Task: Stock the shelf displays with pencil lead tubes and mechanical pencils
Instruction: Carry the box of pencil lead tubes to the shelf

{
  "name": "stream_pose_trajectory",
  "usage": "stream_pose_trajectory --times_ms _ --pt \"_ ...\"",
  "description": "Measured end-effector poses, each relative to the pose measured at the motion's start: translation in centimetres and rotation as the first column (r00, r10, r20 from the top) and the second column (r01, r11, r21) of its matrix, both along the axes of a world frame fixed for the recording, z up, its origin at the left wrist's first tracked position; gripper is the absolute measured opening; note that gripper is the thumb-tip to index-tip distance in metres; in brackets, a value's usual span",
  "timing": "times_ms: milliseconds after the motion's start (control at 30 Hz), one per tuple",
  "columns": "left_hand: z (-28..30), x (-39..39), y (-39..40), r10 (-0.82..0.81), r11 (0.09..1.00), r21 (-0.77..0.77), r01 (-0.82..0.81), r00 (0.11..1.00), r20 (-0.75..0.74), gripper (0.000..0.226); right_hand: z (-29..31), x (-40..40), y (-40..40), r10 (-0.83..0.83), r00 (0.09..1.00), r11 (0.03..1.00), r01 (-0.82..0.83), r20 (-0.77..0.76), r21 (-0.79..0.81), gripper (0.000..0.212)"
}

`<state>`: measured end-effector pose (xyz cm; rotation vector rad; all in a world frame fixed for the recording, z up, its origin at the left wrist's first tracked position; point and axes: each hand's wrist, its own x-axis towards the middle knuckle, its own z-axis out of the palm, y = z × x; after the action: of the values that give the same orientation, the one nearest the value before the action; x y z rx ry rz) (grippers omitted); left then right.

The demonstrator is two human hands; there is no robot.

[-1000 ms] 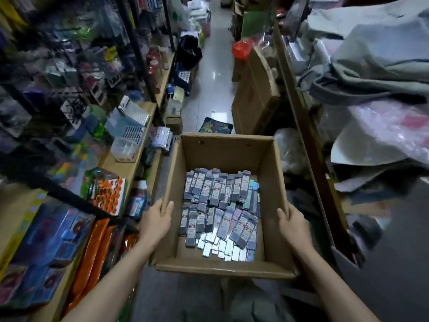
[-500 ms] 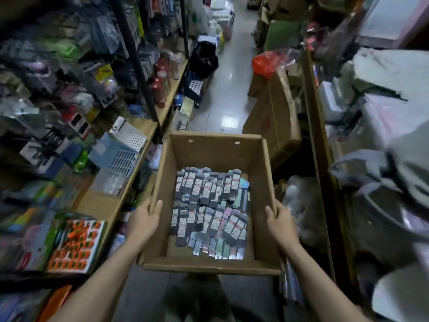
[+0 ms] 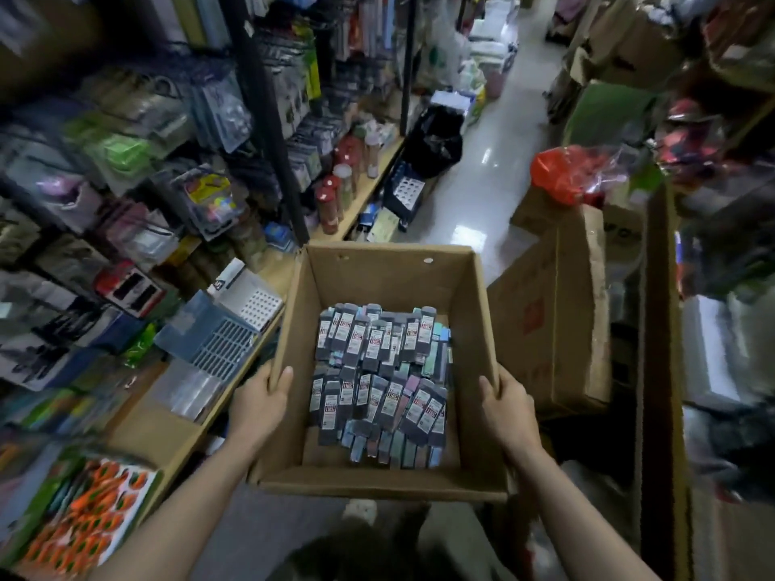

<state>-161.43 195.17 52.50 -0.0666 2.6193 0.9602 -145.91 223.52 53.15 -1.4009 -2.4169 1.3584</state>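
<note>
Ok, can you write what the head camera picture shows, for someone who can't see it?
Two bare hands, the left hand and right hand, hold an open cardboard box by its sides in a crowded shop aisle. Small pencil lead tubes cover the box's bottom. A packed shelf runs along the left, and more cardboard cartons stand on the right.

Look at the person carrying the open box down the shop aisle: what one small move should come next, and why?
Probably set the cardboard box down on the bare patch of wooden shelf at the left. Both the left hand and the right hand grip its side walls, so neither is free to lift out the pencil lead tubes piled inside.
</note>
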Motion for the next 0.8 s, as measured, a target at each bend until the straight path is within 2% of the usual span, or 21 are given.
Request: stream_pose_trajectory --times_ms 200,400,633,800 --pt "-0.2 -0.1 1.8 0.298 0.953 0.048 -0.299 0.954 0.026 0.033 -0.2 -9.9 5.7 0.354 0.935 0.935 -0.354 0.005 -0.006 0.025" --pt "-0.6 1.9 0.5 0.586 0.81 0.035 -0.586 0.81 0.017 0.029 -0.6 -17.6 4.4 0.609 0.793 0.793 -0.608 0.025 -0.032 0.021" --pt "-2.8 3.3 -4.1 0.735 0.678 0.013 -0.735 0.678 0.036 0.035 -1.5 -22.1 -1.8 0.776 0.629 0.63 -0.776 0.043 -0.028 0.021" --pt "-2.8 4.9 -5.9 0.806 0.59 0.016 -0.807 0.59 0.042 0.033 -1.1 -23.1 -4.2 0.829 0.557 0.559 -0.829 0.053 -0.032 0.017"
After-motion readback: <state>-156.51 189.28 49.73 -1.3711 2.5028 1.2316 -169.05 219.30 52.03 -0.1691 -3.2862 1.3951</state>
